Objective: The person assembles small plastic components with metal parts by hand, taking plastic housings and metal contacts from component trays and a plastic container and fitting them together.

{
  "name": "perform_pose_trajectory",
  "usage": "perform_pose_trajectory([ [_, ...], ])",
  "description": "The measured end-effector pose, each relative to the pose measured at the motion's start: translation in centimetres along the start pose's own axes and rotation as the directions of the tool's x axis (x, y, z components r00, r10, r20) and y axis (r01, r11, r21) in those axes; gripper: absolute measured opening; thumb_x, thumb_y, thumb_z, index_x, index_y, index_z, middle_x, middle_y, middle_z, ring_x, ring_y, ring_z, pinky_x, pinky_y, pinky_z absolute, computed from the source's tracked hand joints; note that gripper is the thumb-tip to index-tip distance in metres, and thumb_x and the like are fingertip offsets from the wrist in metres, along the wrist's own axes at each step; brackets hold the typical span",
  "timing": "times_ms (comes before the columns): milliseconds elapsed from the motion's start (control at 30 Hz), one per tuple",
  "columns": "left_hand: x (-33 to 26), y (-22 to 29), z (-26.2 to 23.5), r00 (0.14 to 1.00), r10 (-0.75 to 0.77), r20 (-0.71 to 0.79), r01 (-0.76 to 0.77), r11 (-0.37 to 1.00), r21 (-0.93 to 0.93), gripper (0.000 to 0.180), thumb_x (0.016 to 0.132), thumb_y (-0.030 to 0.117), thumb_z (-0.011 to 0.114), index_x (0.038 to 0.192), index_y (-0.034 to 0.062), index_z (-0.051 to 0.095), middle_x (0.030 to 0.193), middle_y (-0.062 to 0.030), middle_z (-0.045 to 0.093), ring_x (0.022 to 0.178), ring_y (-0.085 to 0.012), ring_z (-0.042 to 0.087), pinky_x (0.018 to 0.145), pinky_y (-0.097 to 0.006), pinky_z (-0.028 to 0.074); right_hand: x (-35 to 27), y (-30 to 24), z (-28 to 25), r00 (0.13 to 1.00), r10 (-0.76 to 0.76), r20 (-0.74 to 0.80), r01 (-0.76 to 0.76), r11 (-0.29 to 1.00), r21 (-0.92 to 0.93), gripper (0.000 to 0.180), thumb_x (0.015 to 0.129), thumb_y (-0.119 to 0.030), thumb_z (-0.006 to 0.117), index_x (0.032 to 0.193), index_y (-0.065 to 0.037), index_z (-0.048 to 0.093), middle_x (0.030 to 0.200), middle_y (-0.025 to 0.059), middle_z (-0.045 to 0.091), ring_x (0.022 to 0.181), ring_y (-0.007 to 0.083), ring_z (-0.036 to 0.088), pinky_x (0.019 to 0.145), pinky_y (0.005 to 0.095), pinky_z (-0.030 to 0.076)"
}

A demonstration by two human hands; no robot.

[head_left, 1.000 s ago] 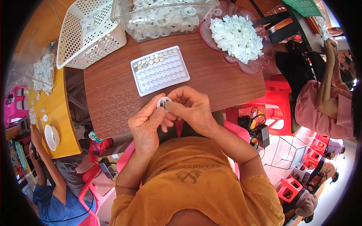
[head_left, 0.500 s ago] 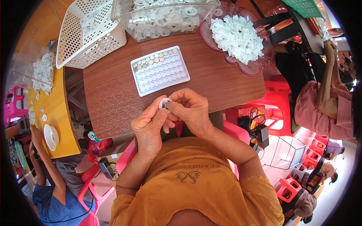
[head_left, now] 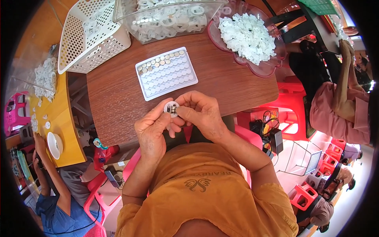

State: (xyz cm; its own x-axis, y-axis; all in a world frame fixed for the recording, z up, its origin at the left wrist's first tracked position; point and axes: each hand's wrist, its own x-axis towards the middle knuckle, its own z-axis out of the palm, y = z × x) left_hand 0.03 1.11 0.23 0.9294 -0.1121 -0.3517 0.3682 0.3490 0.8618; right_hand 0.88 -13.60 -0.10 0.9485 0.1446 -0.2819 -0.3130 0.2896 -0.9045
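A small round white plastic part [head_left: 167, 104] with dark and metallic pieces in its middle is held up in front of my body, over the near table edge. My left hand [head_left: 151, 131] is closed on it, thumb and fingers at its left and lower rim. My right hand [head_left: 204, 117] is closed too, its thumb and index finger pressed to the part's right side; whether they hold a separate small piece is hidden. Just beyond my hands lies a white pocketed tray [head_left: 169, 89] with silver button cells [head_left: 162, 62] in its far rows.
Along the far table edge [head_left: 118, 89] stand a white perforated basket [head_left: 100, 55], a clear bin [head_left: 169, 29] of white round parts and a pink-rimmed bowl [head_left: 272, 69] of white pieces. People sit at both sides. A white bowl [head_left: 54, 145] rests on the yellow table [head_left: 71, 138].
The round part has tilted to face up more, so the metallic pieces inside show better. Both hands have shifted slightly left, still gripping it.
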Motion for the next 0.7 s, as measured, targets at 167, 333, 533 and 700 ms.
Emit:
perform_pose_trajectory([
  [167, -0.2, -0.2, 0.1, 1.000, 0.010, 0.005, -0.010, 1.000, 0.020, 0.031, 0.088, 0.003, 0.051, 0.117, -0.0080, 0.054, 0.077, -0.0156, 0.065, 0.058, -0.0141, 0.059, 0.047, -0.020, 0.042, 0.0, -0.1, 0.2, 0.999, 0.047, 0.015, -0.048, 0.996, 0.077, 0.010, 0.084, -0.004, 0.061, 0.091, 0.002, 0.058, 0.077, 0.0040, 0.061, 0.064, 0.0047, 0.054, 0.052, 0.0175, 0.043],
  [333, -0.2, -0.5, 0.3, 1.000, 0.003, -0.011, -0.003, 1.000, -0.001, 0.031, 0.086, 0.000, 0.049, 0.116, -0.0078, 0.055, 0.078, -0.0155, 0.064, 0.058, -0.0143, 0.059, 0.048, -0.020, 0.043, -0.1, 1.2, 0.7, 0.995, -0.043, -0.094, 0.047, 0.998, 0.043, 0.007, 0.084, 0.000, 0.059, 0.082, 0.003, 0.053, 0.070, 0.0034, 0.056, 0.058, 0.0047, 0.052, 0.049, 0.0201, 0.043],
  [533, -0.3, -0.7, 0.3, 0.999, 0.016, -0.047, -0.015, 1.000, 0.016, 0.030, 0.084, -0.003, 0.047, 0.112, -0.0090, 0.057, 0.073, -0.0143, 0.064, 0.055, -0.0140, 0.058, 0.046, -0.020, 0.042, -0.8, 1.2, 0.9, 0.996, -0.055, -0.069, 0.064, 0.990, 0.125, 0.005, 0.085, 0.001, 0.057, 0.086, 0.003, 0.052, 0.071, 0.0032, 0.056, 0.059, 0.0049, 0.053, 0.051, 0.0200, 0.044],
  [700, -0.2, -1.0, 0.3, 0.996, 0.072, -0.056, -0.072, 0.997, 0.000, 0.030, 0.082, -0.002, 0.049, 0.110, -0.0093, 0.058, 0.073, -0.0148, 0.064, 0.054, -0.0144, 0.058, 0.045, -0.020, 0.042, -0.9, 2.0, 0.7, 0.994, -0.104, -0.021, 0.106, 0.975, 0.197, 0.005, 0.086, 0.000, 0.057, 0.089, 0.002, 0.052, 0.072, 0.0033, 0.056, 0.063, 0.0060, 0.055, 0.054, 0.0199, 0.046],
])
